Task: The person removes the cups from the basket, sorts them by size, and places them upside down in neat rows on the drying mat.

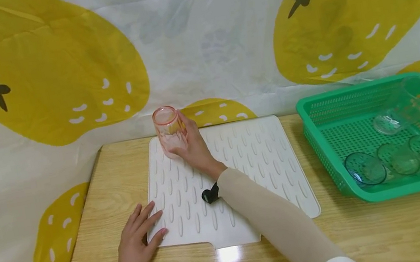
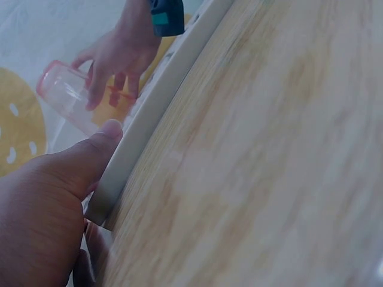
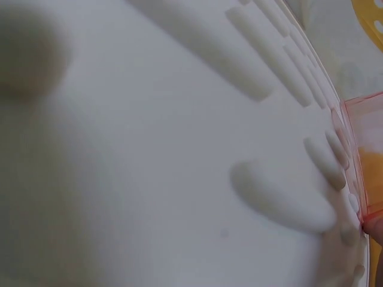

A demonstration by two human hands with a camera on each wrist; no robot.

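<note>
A clear pink drinking glass (image 1: 170, 133) stands at the far left corner of the white ridged drying mat (image 1: 259, 183). My right hand (image 1: 196, 149) grips it from the right side, the thumb on the near side. The left wrist view also shows the glass (image 2: 63, 89) with the right hand's fingers around it. At the mat's near left edge, my left hand (image 1: 136, 240) rests with fingers spread over the border. Only a slice of the glass (image 3: 368, 143) shows at the edge of the right wrist view, beyond the mat's ridges (image 3: 275, 200).
On the right stands a green plastic basket (image 1: 324, 148) with several clear glasses in it, one glass (image 1: 390, 122) lying tilted at the back. A wooden table (image 1: 116, 175) bears mat and basket. Behind hangs a white cloth (image 1: 209, 32) with yellow fruit prints.
</note>
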